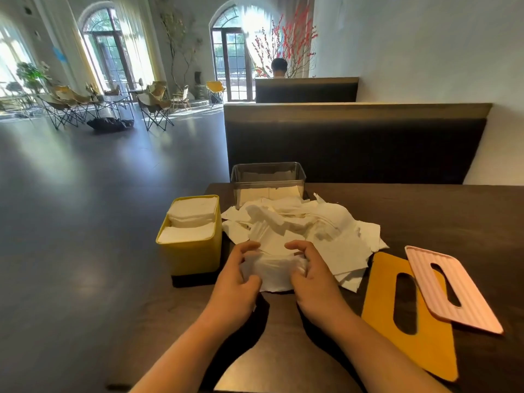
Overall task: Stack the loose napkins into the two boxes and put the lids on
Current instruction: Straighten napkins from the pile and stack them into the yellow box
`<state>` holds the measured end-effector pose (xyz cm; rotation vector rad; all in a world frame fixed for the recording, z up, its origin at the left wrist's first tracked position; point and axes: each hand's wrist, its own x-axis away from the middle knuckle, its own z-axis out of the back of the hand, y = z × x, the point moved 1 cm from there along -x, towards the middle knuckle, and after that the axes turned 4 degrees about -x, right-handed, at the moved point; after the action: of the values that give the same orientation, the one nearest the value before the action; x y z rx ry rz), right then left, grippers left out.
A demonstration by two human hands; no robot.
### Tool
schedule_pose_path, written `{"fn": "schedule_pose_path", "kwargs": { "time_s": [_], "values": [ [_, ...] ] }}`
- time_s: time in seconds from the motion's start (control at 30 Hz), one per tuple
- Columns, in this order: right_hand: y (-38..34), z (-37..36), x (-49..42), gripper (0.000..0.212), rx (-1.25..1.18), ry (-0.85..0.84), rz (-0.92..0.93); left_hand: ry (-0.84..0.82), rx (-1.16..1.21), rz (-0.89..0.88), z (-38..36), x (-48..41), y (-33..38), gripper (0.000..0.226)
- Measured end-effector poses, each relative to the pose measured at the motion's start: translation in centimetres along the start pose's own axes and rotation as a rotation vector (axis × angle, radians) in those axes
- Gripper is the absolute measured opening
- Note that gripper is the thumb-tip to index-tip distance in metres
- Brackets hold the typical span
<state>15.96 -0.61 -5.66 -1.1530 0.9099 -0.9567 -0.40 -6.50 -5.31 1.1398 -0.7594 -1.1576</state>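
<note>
Left hand [236, 275] and right hand [310, 275] grip a napkin bundle [273, 272] at its ends, probably squaring it for the half-full clear box [268, 180].

Head cam, fwd-down, close over table [425, 211].

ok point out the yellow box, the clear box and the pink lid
yellow box [195, 255], head view, on its front wall
clear box [268, 173], head view, on its see-through wall near the top
pink lid [466, 293], head view, on the striped strip right of its slot
</note>
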Motion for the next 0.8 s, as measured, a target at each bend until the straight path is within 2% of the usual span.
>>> {"fn": "schedule_pose_path", "kwargs": {
  "time_s": [0.07, 0.13, 0.27, 0.33, 0.47, 0.57, 0.67, 0.8],
  "values": [
    [0.2, 0.41, 0.05, 0.055, -0.049, 0.054, 0.002, 0.075, 0.009, -0.028, -0.08, -0.26, -0.24, 0.059],
    [0.22, 0.63, 0.21, 0.056, -0.066, 0.037, 0.005, 0.097, 0.003, -0.037, -0.01, -0.48, -0.52, 0.057],
    [0.14, 0.49, 0.57, 0.073, 0.058, -0.092, -0.005, 0.011, 0.072, -0.025, -0.29, -0.55, -0.68, 0.064],
    [0.19, 0.34, 0.5, 0.078, 0.061, -0.086, -0.021, -0.008, 0.161, -0.027, -0.36, -0.43, -0.37, 0.062],
    [0.36, 0.44, 0.34, 0.069, 0.031, -0.012, -0.011, -0.002, 0.227, -0.049, -0.32, -0.16, -0.12, 0.062],
    [0.71, 0.48, 0.21, 0.063, 0.017, 0.018, 0.011, 0.075, 0.148, -0.049, -0.11, -0.36, -0.74, 0.062],
    [0.89, 0.52, 0.09, 0.06, -0.003, 0.026, 0.013, 0.157, 0.014, -0.015, 0.14, -0.67, -0.92, 0.048],
    [1.09, 0.57, 0.03, 0.053, 0.01, 0.032, 0.013, 0.174, -0.127, 0.019, 0.05, -0.72, -0.92, 0.031]
  ]
}}
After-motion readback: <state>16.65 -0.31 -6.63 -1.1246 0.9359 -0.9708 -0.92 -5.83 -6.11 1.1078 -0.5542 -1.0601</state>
